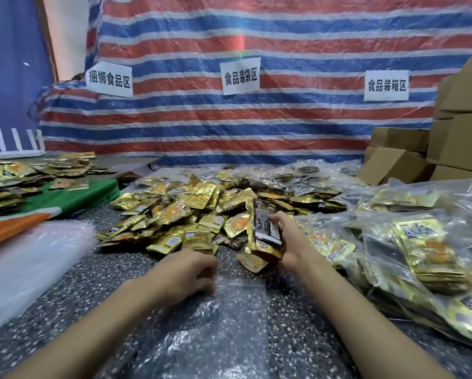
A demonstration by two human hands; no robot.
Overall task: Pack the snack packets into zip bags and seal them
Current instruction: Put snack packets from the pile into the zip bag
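A big heap of loose gold snack packets [191, 212] covers the middle of the speckled table [73, 285]. My right hand [289, 239] grips a stack of gold packets [265, 236], held upright just in front of the heap. My left hand [191, 272] has curled fingers at the mouth of a clear zip bag [229, 318], which lies flat on the table between my forearms. Whether the fingers pinch the bag's edge is hard to tell.
Filled clear bags of packets [421, 253] pile up on the right. A stack of unused clear zip bags [27, 263] lies at the left, beside green and orange cloth [65, 203] with more packets. Cardboard boxes [453, 138] stand at the back right. A striped tarp [229, 110] hangs behind.
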